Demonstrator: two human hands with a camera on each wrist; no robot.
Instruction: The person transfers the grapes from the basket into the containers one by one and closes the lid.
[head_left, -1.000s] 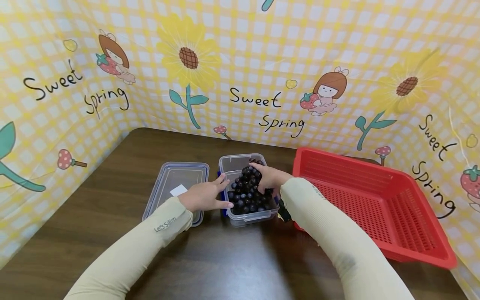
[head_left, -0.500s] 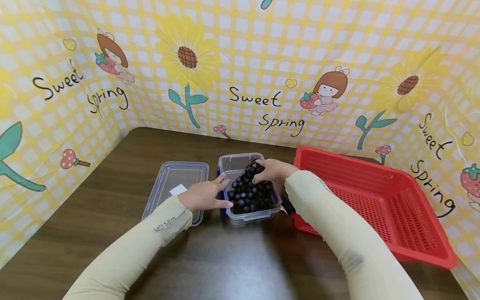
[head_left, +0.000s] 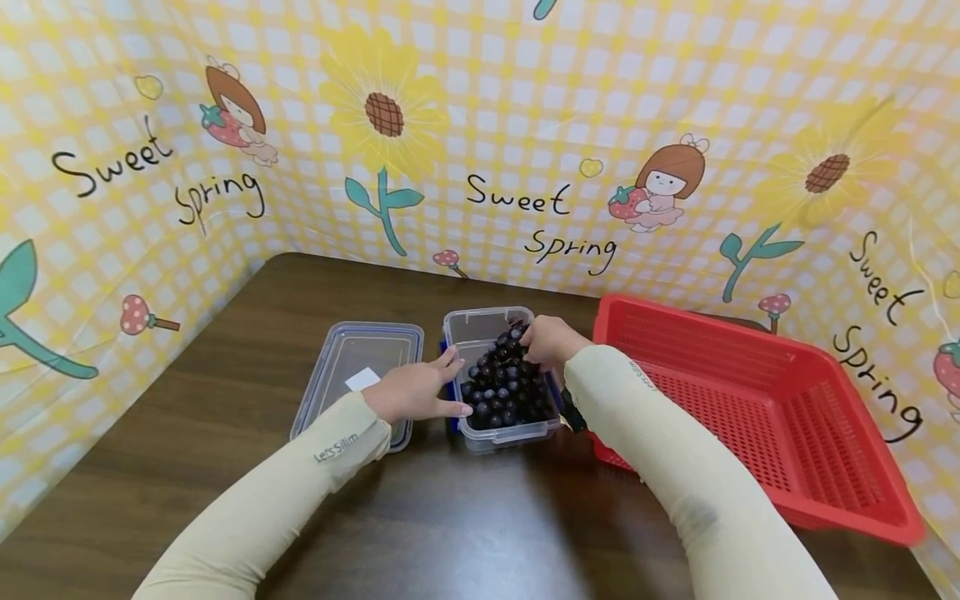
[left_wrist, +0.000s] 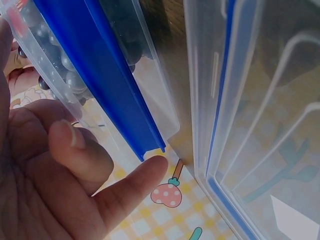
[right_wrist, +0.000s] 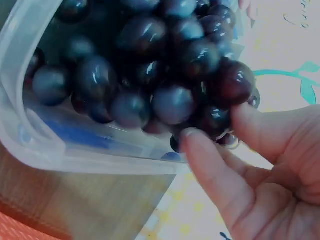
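Dark grapes (head_left: 498, 387) lie heaped in a clear plastic box (head_left: 480, 323) with blue side latches. My right hand (head_left: 553, 343) is at the box's right side, its thumb and fingers pinching grapes at the edge of the bunch; the right wrist view shows these grapes (right_wrist: 172, 104) against the fingertips. At the left side of the box my left hand (head_left: 416, 392) rests with spread, relaxed fingers touching the rim. In the left wrist view this hand (left_wrist: 65, 165) lies beside the blue latch (left_wrist: 107, 75).
Left of the box lies a clear lid (head_left: 375, 343) with a blue seal and a white label (head_left: 363, 379), partly under the left hand. A red basket (head_left: 750, 400) stands on the right. Something black (head_left: 572, 412) lies between box and basket. Patterned cloth (head_left: 480, 125) hangs behind the table.
The right hand has shifted on the upper right part of the bunch, and the grapes there lie lower and nearer the box's right side. The left hand has stayed at the rim.
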